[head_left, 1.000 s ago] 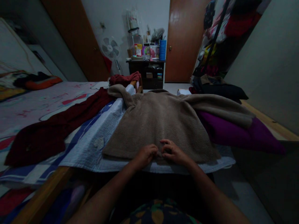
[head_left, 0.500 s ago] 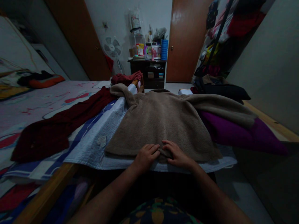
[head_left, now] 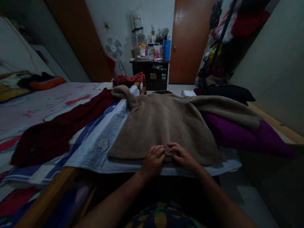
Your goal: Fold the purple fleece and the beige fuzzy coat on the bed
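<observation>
A brown fleecy sweater (head_left: 163, 123) lies spread flat, hem towards me and sleeves stretched to both sides, on a pale blue cloth (head_left: 92, 155). At the middle of its hem, my left hand (head_left: 154, 160) is closed on the fabric with curled fingers. Close beside it, my right hand (head_left: 182, 156) grips the same hem between thumb and fingers, the index finger reaching over the top. A small fold of hem shows between the two hands. The thumb of my left hand is hidden.
Dark red trousers (head_left: 64, 126) lie on the bed (head_left: 42, 98) at left. Under the sweater's right sleeve is a purple cloth (head_left: 242, 134). Dark folded clothes (head_left: 228, 91) are stacked behind it. A fan (head_left: 114, 47) and a dark cabinet (head_left: 140, 74) stand at the back.
My left hand has shifted slightly right and curled more over the hem. My right hand has moved slightly right, and the hem between them lies flatter.
</observation>
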Action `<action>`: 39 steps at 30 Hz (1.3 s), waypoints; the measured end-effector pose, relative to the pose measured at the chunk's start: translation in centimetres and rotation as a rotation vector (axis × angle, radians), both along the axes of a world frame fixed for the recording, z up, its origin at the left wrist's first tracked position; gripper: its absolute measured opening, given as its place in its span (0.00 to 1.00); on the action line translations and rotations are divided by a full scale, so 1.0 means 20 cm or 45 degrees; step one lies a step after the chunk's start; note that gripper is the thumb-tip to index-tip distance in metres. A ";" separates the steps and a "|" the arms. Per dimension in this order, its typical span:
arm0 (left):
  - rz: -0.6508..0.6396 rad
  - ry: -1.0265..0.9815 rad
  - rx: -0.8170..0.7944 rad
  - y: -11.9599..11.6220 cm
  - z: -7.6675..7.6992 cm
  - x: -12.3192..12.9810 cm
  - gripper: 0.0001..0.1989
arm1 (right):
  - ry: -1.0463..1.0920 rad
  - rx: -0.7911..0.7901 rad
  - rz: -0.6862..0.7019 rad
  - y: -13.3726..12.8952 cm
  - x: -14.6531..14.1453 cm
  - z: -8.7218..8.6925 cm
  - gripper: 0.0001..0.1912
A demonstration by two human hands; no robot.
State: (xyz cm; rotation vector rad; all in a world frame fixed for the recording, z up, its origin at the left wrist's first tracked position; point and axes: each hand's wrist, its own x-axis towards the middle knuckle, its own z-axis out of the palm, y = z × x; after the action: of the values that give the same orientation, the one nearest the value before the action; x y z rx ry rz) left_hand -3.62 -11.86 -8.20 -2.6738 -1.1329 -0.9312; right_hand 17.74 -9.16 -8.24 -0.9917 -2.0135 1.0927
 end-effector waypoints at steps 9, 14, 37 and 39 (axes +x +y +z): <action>-0.094 0.026 -0.059 -0.01 -0.04 -0.03 0.09 | -0.117 0.071 -0.056 -0.02 -0.03 0.01 0.10; -0.136 0.051 -0.102 0.01 -0.03 -0.03 0.07 | -0.176 0.214 -0.215 -0.05 -0.07 0.01 0.05; 0.013 -0.131 -0.200 -0.05 0.01 -0.01 0.12 | -0.161 0.429 -0.071 -0.09 -0.10 0.02 0.13; 0.048 -0.051 -0.234 -0.06 0.02 -0.01 0.17 | -0.153 0.437 -0.063 -0.09 -0.10 0.02 0.13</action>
State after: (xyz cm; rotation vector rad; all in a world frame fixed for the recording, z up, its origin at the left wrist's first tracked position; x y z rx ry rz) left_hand -3.87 -13.12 -7.88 -2.7751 -1.3342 -0.9202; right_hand 15.76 -11.00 -7.87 -0.9363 -2.1670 0.6432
